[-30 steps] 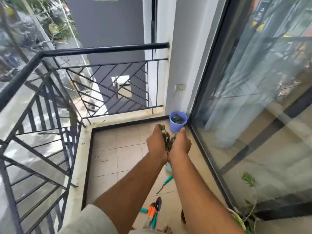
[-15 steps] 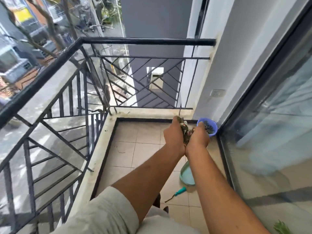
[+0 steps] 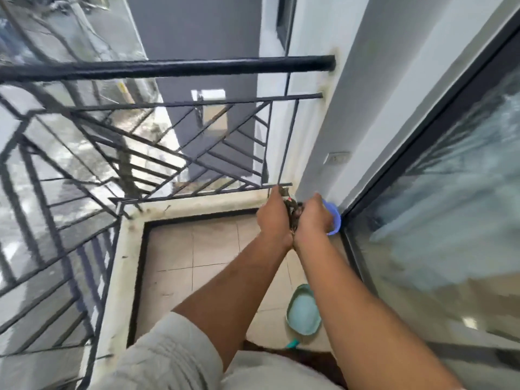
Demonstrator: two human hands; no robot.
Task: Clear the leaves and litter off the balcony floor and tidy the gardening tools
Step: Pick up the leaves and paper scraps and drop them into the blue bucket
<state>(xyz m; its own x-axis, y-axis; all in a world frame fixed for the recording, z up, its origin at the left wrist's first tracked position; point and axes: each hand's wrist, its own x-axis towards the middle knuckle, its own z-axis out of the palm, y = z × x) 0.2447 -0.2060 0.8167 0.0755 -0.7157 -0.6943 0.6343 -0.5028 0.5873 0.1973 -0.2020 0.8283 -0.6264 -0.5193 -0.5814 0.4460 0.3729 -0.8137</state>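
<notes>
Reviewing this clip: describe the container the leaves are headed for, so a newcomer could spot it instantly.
Find the glass door on the right and follow its dark frame to the far corner by the wall. The blue bucket stands there on the floor, partly hidden behind the right hand. Unlike the pale teal dish nearer the person, it is deep and bright blue.

black metal railing [image 3: 168, 69], glossy floor tiles [image 3: 213, 246]
</notes>
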